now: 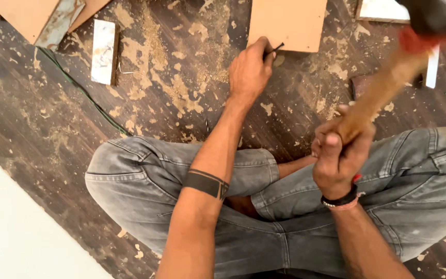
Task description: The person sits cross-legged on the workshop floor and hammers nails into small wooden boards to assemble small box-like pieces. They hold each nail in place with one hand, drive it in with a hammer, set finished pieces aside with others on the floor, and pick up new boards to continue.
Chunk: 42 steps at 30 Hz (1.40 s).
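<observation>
Left hand (250, 70): fingers pinched around a thin dark nail (274, 49), held at the near edge of a flat tan fibreboard panel (287, 23) lying at the floor's far edge.
Right hand (339, 156): clenched around the wooden handle of a raised hammer (388, 85), its blurred dark head at the upper right.
Floor (47, 124): dark wood planks, strewn with sawdust.
Offcuts: one white-faced block (103, 50) at far left; two tan boards in the far left corner.
Cable (81, 93): one green, laid diagonally.
</observation>
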Available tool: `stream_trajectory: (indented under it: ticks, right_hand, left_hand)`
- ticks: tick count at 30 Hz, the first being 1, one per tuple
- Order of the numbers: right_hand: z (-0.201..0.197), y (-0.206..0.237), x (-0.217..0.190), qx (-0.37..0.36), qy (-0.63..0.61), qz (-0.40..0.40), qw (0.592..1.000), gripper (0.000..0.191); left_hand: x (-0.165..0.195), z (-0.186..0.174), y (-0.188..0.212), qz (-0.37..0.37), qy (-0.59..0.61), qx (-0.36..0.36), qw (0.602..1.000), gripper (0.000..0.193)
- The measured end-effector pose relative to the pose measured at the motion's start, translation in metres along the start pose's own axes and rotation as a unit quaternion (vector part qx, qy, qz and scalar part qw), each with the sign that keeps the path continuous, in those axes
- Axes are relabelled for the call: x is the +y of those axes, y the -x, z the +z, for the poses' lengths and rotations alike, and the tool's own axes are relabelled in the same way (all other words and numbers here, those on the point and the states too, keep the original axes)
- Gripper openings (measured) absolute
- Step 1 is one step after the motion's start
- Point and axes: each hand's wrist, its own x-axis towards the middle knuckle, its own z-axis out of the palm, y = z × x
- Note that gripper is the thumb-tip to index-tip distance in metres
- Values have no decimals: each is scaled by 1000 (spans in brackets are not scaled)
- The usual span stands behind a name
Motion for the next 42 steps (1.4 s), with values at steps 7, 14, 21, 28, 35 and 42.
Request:
stream_trajectory:
  ticks: [7, 14, 21, 28, 35, 42]
  right_hand:
    - [-4, -8, 22, -55, 201, 73, 975, 28]
    - [-7, -2, 14, -3, 43, 180, 983, 33]
    - [-3, 13, 14, -5, 134, 77, 988, 35]
    - [-4, -2, 20, -37, 163, 223, 960, 34]
    - [-8, 22, 16, 2, 48, 68, 997, 29]
    - [-1, 5, 21, -18, 146, 261, 954, 26]
  left_hand:
    - [-5, 4, 0, 57, -23, 59, 996, 14]
    - [1, -2, 3, 60, -30, 73, 995, 14]
    - [2, 0, 2, 77, -60, 82, 992, 16]
    - [3, 1, 2, 72, -87, 71, 991, 15]
    - [2, 2, 2, 84, -67, 85, 991, 16]
    - [2, -1, 7, 87, -75, 90, 989, 16]
